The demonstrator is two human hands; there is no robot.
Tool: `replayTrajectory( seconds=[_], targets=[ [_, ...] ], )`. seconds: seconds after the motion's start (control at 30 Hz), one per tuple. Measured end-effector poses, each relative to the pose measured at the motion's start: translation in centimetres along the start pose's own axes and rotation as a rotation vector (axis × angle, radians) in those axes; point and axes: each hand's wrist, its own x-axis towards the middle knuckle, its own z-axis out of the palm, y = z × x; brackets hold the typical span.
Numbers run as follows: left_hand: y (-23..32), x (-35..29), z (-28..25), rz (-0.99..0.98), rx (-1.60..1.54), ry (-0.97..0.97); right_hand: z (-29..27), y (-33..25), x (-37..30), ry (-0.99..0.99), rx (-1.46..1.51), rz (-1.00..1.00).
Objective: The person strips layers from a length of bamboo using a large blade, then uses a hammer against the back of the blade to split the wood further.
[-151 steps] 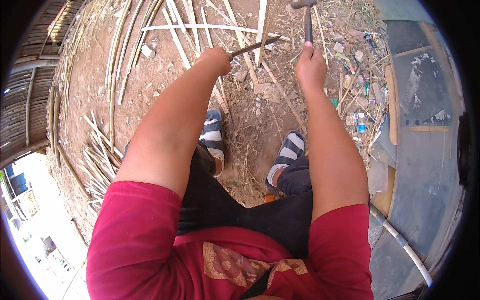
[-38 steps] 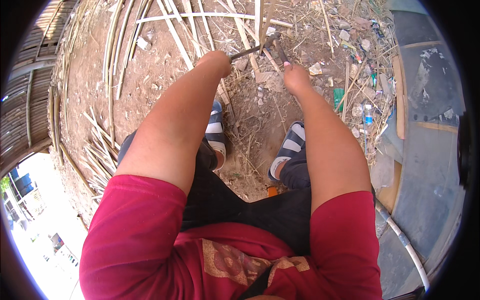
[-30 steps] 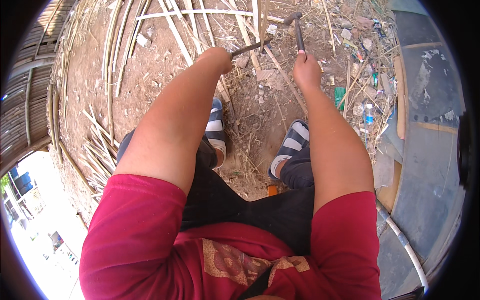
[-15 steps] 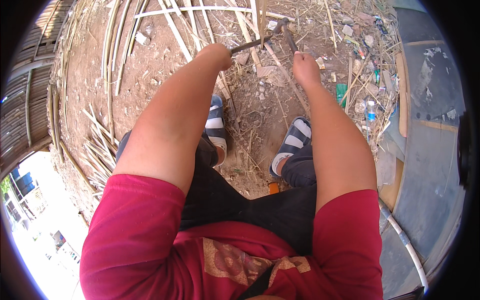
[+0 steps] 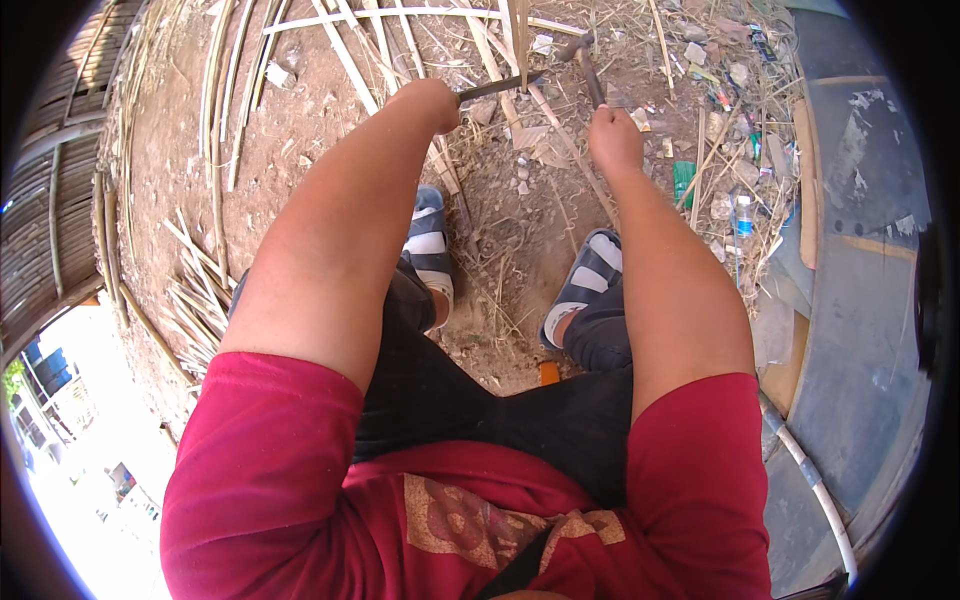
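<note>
My left hand (image 5: 426, 106) is closed round the handle of a knife (image 5: 493, 88), its dark blade pointing right. The blade lies across an upright bamboo piece (image 5: 521, 40) that runs out of the top of the picture; how deep the edge sits in it I cannot tell. In my right hand (image 5: 614, 140) is a hammer (image 5: 592, 80), gripped by its handle. Its dark head is up and to the right of the knife's tip, with a small gap between them.
Long bamboo strips (image 5: 350, 55) lie on the dirt ahead, with a pile of shorter ones (image 5: 195, 290) at left. Litter, a plastic bottle (image 5: 743, 216) and a green scrap (image 5: 684, 180) lie at right, beside a grey panel (image 5: 865, 330). My sandalled feet (image 5: 428, 240) are between my arms.
The hammer's head has shifted right, away from the knife's tip, and its handle has turned more upright. My left hand has moved only slightly up and left, still gripping the knife.
</note>
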Motion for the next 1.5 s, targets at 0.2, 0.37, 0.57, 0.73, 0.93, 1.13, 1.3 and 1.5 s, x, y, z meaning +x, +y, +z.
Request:
replayTrajectory(
  seconds=[0.2, 0.37, 0.57, 0.73, 0.93, 1.13, 1.3, 1.5],
  targets=[
    [0.0, -0.1, 0.3, -0.002, -0.029, 0.033, 0.0, -2.6, -1.1, 0.033, 0.101, -0.12],
    [0.2, 1.0, 1.0, -0.024, -0.019, 0.005, 3.9, 1.8, 1.4, -0.114, -0.138, -0.122],
    [0.5, 0.4, 0.7, -0.002, -0.053, 0.019, 0.3, -0.4, 0.5, -0.016, -0.007, -0.069],
    [0.9, 0.7, 0.8, -0.026, -0.037, -0.012, 0.9, -1.3, 0.1, -0.006, 0.015, -0.042],
    [1.7, -0.7, -0.2, -0.018, -0.053, -0.03, 3.0, 1.9, 1.4, -0.111, 0.007, 0.039],
    [1.9, -0.8, -0.2, -0.01, -0.087, -0.032, 2.0, 1.9, 2.0, -0.118, 0.355, 0.258],
    [1.7, -0.3, 0.1, 0.024, -0.059, -0.055, 2.1, 2.1, 1.8, -0.155, 0.493, 0.392],
    [1.2, -0.4, -0.1, 0.038, -0.039, -0.065, 0.9, 1.5, 1.4, -0.123, 0.693, 0.574]
  ],
)
